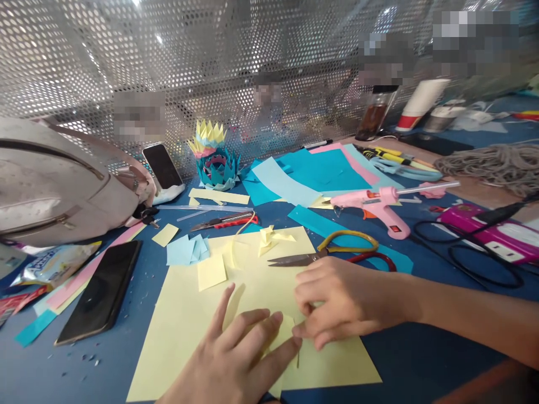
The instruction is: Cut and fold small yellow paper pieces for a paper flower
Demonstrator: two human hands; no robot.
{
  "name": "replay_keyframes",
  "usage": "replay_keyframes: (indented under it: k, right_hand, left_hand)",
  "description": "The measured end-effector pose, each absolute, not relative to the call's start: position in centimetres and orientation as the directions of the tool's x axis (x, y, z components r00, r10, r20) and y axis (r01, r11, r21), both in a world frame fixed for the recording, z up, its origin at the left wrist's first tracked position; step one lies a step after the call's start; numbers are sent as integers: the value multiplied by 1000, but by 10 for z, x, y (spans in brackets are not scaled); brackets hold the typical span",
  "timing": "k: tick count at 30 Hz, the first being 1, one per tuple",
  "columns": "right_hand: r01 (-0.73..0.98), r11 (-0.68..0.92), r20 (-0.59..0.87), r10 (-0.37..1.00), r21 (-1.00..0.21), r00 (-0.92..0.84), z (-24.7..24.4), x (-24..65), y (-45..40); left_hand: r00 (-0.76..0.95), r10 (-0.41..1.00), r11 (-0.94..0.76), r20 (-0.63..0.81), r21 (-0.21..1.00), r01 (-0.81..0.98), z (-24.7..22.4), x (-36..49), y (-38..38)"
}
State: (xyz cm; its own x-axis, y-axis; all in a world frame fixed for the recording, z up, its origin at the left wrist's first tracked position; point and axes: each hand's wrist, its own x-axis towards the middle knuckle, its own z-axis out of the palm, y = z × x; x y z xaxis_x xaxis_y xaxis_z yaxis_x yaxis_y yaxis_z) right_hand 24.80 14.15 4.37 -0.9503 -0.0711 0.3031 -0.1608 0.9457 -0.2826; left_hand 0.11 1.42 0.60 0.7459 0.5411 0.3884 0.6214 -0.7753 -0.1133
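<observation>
I'm steadying the yellow paper piece (287, 330) under my spread left hand (244, 350), pressing evenly so it shouldn't slip, while my curled right hand (343, 297) is working beside its edge, grip unclear

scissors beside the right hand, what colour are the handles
The far handle is yellow, the near handle dark red, as the head view shows.

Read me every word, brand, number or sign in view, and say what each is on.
No text is clear enough to quote.
White-and-blue packet: lettering, too blurred to read.
Red packet: any print is too blurred.
Pink glue gun: any mark on its red switch is too small.
</observation>
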Motion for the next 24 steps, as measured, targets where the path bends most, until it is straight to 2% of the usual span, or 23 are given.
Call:
replay_keyframes:
  k: [4, 6, 12, 17, 20, 24]
  right_hand:
    - [-145, 943, 291, -55, -298, -955, 44, 248, 143]
    - [-117, 958, 282, -41, -260, -958, 43, 249, 145]
    - [-60, 990, 330, -15, -127, -944, 42, 248, 142]
    - [-132, 990, 426, -142, 51, -894, 43, 242, 133]
    - [-164, 980, 463, -197, 110, -864, 42, 239, 130]
    - [-152, 979, 426, -195, 133, -883, 39, 235, 131]
  left_hand:
    - [762, 546, -785, 349, -103, 610, 20, -2, 17]
    - [765, 545, -788, 343, -101, 607, 17, -2, 16]
    - [696, 554, -762, 457, -58, 645, 1, 2, 13]
    - [782, 525, -798, 336, -124, 589, 20, -3, 16]
    - [782, 527, -800, 332, -115, 588, 24, -3, 16]
    - [742, 544, -791, 392, -58, 609, 9, -2, 13]
